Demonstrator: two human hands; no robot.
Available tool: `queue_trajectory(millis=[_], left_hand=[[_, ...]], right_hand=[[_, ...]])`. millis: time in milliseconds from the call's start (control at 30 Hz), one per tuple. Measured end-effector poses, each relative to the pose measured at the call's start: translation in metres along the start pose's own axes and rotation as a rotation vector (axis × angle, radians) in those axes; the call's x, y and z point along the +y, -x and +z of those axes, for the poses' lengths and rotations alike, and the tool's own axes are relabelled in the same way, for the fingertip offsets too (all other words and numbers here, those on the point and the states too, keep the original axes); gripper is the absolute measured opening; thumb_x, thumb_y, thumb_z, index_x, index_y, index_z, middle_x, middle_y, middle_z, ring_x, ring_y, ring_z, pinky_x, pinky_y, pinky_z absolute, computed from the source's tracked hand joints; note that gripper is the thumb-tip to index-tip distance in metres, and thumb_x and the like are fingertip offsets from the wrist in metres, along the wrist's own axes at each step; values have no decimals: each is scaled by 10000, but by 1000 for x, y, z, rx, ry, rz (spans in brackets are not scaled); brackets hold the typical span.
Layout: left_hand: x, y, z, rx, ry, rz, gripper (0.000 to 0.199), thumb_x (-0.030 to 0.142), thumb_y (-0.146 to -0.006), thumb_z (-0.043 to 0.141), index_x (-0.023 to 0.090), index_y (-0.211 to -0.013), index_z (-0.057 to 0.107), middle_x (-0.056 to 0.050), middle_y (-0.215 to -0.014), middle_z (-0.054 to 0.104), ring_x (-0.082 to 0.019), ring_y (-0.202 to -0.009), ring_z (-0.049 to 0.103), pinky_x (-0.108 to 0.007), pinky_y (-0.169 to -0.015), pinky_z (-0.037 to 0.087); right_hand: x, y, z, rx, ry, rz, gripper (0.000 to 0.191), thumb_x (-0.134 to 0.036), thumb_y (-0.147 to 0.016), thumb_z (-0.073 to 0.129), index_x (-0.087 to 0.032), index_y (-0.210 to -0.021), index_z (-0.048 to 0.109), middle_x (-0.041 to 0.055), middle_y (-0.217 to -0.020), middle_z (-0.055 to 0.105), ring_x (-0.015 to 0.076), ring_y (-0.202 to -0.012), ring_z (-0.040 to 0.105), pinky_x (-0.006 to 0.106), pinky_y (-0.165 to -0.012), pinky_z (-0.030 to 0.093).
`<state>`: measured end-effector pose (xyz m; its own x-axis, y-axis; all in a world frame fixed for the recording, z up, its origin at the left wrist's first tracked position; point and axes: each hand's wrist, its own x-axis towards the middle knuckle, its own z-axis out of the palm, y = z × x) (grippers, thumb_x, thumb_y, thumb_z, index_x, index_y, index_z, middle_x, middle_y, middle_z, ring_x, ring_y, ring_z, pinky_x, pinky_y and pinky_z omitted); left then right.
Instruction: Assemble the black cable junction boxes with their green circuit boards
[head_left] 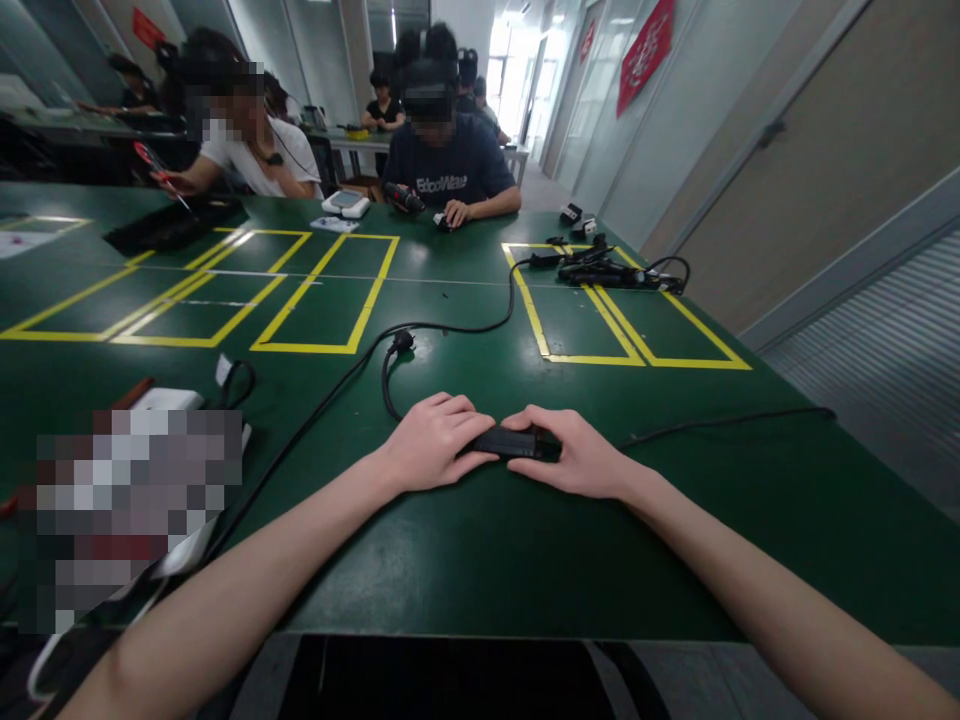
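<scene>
Left hand (439, 442): grasping the adapter (511, 443), left end
Right hand (566, 455): grasping its right end
Plug (403, 341): on table (360, 570), beyond left hand

Yellow tape (304, 349) outlines rectangles on the green bench (450, 560). White device (345, 204) lies near the far edge. Red banner (645, 55) hangs on the right-hand wall (697, 90).

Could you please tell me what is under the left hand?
The left hand covers one end of the adapter. A cable from the plug reaches this hand, but whether it joins the adapter is hidden.
</scene>
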<state>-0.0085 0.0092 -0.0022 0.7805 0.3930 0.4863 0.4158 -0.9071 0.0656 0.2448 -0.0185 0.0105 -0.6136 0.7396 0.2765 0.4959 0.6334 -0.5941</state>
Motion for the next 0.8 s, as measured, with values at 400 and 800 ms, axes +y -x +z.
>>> queue_trajectory(millis=[400, 800], left_hand=[[-1, -3, -4, 112, -22, 37, 342, 411, -1073, 529, 174, -1285, 656, -95, -1202, 777, -240, -1079, 685, -405, -955, 536], [-10, 4, -1, 70, 95, 16, 378, 270, -1046, 529, 169, -1403, 597, -141, -1400, 677, -253, -1291, 641, -462, -1096, 531]], right_hand=[[-6, 0, -5, -60, -652, 319, 402, -511, -850, 782, -195, -1011, 595, -24, -823, 616, 73, -547, 535, 196, -479, 440], [16, 8, -85, 940, -584, 408, 456, -452, -684, 768, -263, -859, 391, 11, -843, 750, 24, -359, 158, 212, -397, 96]])
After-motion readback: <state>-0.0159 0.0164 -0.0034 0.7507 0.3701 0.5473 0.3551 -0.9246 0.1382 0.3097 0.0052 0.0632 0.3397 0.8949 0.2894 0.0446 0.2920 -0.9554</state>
